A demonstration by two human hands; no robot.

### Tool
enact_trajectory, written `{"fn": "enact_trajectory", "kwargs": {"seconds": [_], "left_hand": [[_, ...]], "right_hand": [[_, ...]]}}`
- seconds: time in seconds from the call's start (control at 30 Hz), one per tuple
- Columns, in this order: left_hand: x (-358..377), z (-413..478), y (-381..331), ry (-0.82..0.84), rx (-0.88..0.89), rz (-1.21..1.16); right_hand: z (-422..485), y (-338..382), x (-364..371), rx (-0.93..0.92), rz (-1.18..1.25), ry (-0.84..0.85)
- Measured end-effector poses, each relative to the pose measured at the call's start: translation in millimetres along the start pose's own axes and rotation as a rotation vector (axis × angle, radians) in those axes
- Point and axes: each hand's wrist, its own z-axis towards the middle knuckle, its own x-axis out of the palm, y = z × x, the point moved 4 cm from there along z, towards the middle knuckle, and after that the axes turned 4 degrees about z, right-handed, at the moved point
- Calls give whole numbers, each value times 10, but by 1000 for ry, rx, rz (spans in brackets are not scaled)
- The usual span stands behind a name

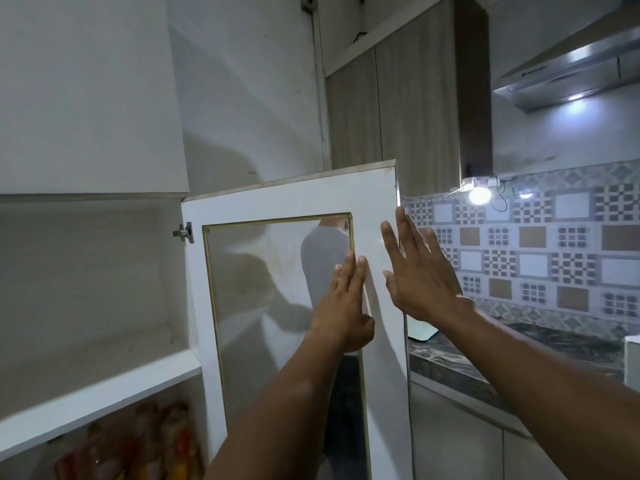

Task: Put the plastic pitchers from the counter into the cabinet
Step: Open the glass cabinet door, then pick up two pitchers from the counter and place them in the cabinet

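Observation:
A white cabinet door (291, 199) with a glass pane stands swung out in front of me, hinged at its left. My left hand (343, 303) lies flat against the pane's right edge, fingers pointing up. My right hand (415, 268) is spread open at the door's outer edge, holding nothing. Left of the door the cabinet's upper shelf (100, 372) shows bare white board. No pitcher is in view.
Orange and red packets (138, 445) fill the lower shelf. A dark stone counter (519, 351) runs to the right under a patterned tile wall, with a white object (420, 329) on it. A lit bulb (479, 195) and a range hood (568, 74) hang above.

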Motion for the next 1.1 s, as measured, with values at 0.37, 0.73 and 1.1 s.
{"fn": "enact_trajectory", "kwargs": {"seconds": [0.37,0.73,1.1], "left_hand": [[-715,-602,866,85,-87,91],[-2424,-3662,3626,103,-763,313],[-4003,-7647,4581,-115,-1514,341]], "right_hand": [[137,901,-381,-97,11,-169],[-60,4957,-746,-559,735,228],[-1803,9062,-1938,-1014,1209,672]]}}
